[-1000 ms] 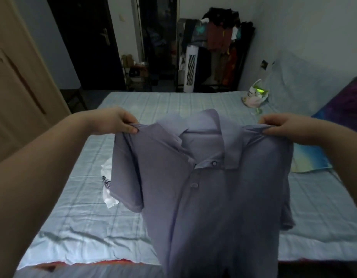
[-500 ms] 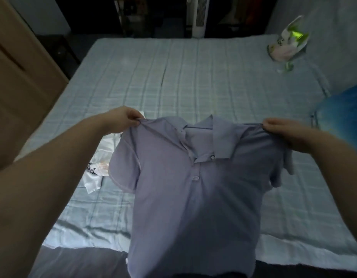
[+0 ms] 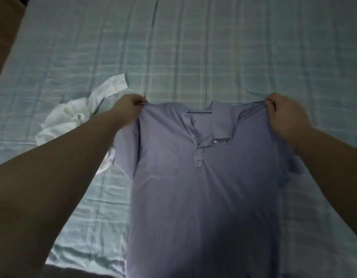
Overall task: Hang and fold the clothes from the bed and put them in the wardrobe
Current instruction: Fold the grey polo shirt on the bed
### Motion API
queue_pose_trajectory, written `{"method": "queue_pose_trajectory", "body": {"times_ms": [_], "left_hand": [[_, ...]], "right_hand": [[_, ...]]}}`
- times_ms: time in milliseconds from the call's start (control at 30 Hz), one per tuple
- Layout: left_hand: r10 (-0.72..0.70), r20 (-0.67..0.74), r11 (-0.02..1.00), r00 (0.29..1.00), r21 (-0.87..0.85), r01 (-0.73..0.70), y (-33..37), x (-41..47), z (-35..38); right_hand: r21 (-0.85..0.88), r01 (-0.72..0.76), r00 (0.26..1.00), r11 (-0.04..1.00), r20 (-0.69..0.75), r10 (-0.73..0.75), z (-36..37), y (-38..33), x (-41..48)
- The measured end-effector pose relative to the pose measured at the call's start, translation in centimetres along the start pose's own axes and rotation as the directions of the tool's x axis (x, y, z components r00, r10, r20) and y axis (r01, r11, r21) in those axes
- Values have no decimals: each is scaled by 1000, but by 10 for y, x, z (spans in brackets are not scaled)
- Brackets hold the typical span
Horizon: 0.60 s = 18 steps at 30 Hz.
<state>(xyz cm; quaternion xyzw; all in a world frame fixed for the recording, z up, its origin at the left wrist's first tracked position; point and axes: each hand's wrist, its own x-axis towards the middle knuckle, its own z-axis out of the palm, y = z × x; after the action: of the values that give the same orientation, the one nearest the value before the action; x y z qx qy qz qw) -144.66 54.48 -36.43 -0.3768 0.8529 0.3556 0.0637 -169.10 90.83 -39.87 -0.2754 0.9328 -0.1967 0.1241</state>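
Step in hand, as judged: laying polo shirt [image 3: 203, 187] out for folding. Left hand [image 3: 128, 109] and right hand [image 3: 285, 115] each pinch one shoulder; shirt spread front-up over near half of bed [image 3: 213, 47]. White garment [image 3: 73, 117] crumpled at left. Next move likely: smooth flat, fold sleeves inward.

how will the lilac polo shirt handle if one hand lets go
Probably floppy: the polo shirt drapes limp between left hand and right hand. Likely light, since pinches alone hold it. Released, that side would probably slump.
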Motion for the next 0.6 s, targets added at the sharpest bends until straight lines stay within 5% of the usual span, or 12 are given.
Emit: {"method": "queue_pose_trajectory", "body": {"times_ms": [267, 467, 600], "left_hand": [[-19, -120, 988, 993, 151, 37, -55, 109, 85], [226, -220, 901, 949, 419, -117, -72, 128, 123], [199, -271, 920, 942, 382, -84, -76, 118, 141]], "right_hand": [[-246, -31, 995, 969, -97, 7, 92, 29, 68], [-302, -121, 990, 946, -110, 91, 132, 43, 82], [-353, -118, 985, 928, -159, 64, 140, 44, 78]]}}
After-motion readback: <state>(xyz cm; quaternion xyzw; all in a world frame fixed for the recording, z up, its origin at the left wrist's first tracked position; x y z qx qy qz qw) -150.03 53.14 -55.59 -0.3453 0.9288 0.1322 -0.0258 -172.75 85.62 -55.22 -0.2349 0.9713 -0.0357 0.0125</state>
